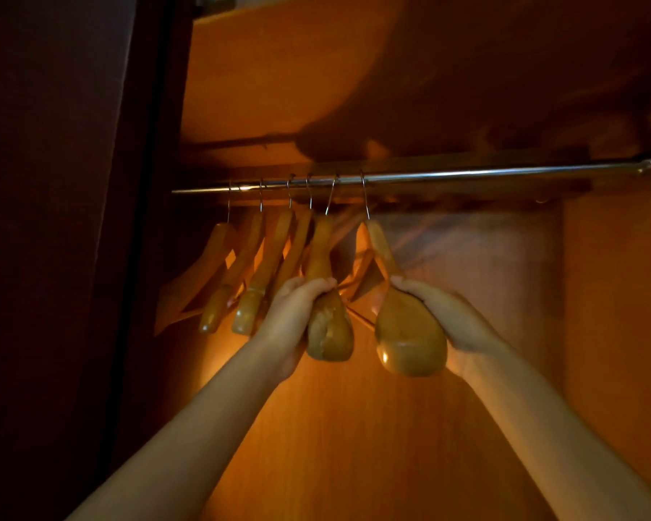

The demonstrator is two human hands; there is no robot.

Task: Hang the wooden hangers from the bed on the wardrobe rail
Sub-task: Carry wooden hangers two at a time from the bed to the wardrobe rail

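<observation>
Six hangers (275,257) hang by their hooks on the rail (466,175), all at its left part. The left hand (294,317) is closed around the near end of the fifth hanger (326,314), and the right hand (448,317) holds the sixth hanger (406,332) from the side. Around them is the wardrobe (354,426), lit from inside.

A metal wardrobe rail (466,175) runs across the inside of the wardrobe, from the dark left side to a round end fitting (649,166) on the right wall. Six wooden hangers (256,265) hang from it by thin wire hooks (364,197), all crowded on its left part. The four at the far left hang close together, tilted, their arms overlapping. The fifth hanger (322,253) and sixth hanger (382,250) hang just to their right, slightly apart. The right stretch of the rail is bare metal.
</observation>
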